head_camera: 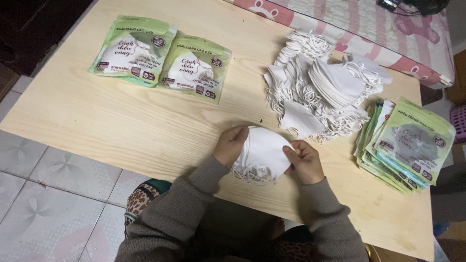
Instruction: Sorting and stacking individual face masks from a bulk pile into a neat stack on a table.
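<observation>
A small stack of white folded face masks (263, 154) with ear loops rests on the wooden table (145, 131) near its front edge. My left hand (230, 144) grips the stack's left side, and my right hand (306, 160) pinches its right side. Behind them lies a big loose pile of white masks (320, 92). Two filled green printed pouches (162, 58) lie side by side at the far left of the table. A stack of several empty green pouches (405, 145) lies at the right.
A pink and white patterned mattress (369, 29) borders the table's far edge. Grey floor tiles (53, 194) show at the left. A purple basket (458, 121) stands beyond the table's right edge.
</observation>
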